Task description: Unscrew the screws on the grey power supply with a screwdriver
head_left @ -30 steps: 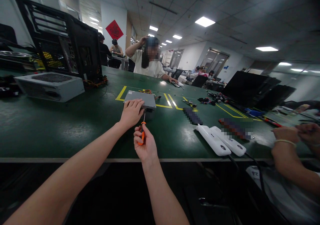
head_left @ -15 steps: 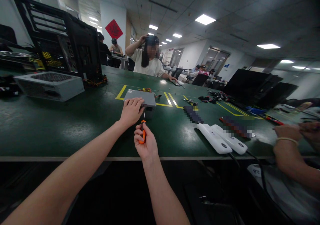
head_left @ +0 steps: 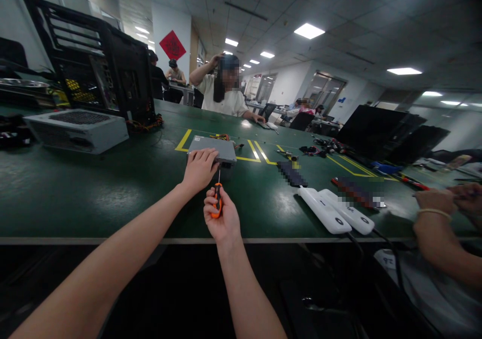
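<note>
A grey metal power supply unit point(head_left: 218, 146) lies on the green table, with coloured wires at its back. My left hand point(head_left: 201, 168) covers its near left corner, fingers across the top and thumb at the front edge, gripping it. In my right hand point(head_left: 225, 211) is an orange and black screwdriver point(head_left: 217, 198), fingers closed round its handle. Its thin shaft points away from me and reaches the front face of the unit. The tip's exact contact is too small to make out.
A larger power supply point(head_left: 77, 130) and a black computer case point(head_left: 94, 63) stand at left. White power banks point(head_left: 326, 211) with cables lie at right, near a co-worker's arm point(head_left: 433, 223). Another person point(head_left: 226, 88) sits across the table. Dark monitors point(head_left: 376, 133) stand far right.
The screwdriver's handle has turned in my right hand, so more of its black part shows. My left hand stays on the power supply unit. The view has shifted slightly.
</note>
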`<state>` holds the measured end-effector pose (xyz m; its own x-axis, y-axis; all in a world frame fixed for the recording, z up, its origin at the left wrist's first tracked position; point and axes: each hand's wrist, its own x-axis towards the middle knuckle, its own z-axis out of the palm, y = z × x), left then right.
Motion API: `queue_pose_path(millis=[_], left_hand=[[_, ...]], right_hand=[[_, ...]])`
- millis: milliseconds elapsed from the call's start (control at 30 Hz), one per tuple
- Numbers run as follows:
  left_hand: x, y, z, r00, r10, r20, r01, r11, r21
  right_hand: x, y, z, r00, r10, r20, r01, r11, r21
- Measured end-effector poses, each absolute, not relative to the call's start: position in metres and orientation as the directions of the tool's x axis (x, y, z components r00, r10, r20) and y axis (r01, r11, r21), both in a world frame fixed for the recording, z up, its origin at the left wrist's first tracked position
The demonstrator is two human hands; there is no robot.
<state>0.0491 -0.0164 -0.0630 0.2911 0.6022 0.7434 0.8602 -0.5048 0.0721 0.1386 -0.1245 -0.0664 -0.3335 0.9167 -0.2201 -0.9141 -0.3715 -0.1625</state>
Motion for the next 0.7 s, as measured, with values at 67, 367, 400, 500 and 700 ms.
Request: queue_pose_path(millis=[67,367,400,500,700], left_hand=[[0.0493,-0.0153,-0.0635,0.294,0.599,0.745,0.861,-0.504,0.066],[0.0499,-0.0173,-0.0622,0.284,0.601,0.747,0.866,-0.495,0.069],[0.0499,-0.0168,-0.0624,0.284,0.602,0.746,0.867,-0.493,0.067],[0.0499,-0.0152,-0.0632,0.287,0.604,0.744,0.869,-0.491,0.062],[0.0492,-0.0171,-0.0622,0.286,0.609,0.739,0.868,-0.492,0.069]], right_hand=[[0.1387,-0.1246,-0.0668,-0.348,0.916,-0.200,-0.907,-0.383,-0.176],[0.1383,-0.1237,-0.0675,-0.328,0.919,-0.218,-0.916,-0.366,-0.162],[0.1385,-0.1238,-0.0677,-0.336,0.917,-0.212,-0.914,-0.373,-0.163],[0.1386,-0.1244,-0.0677,-0.362,0.912,-0.193,-0.898,-0.397,-0.190],[0.1381,-0.1247,-0.0672,-0.312,0.926,-0.211,-0.915,-0.352,-0.196]])
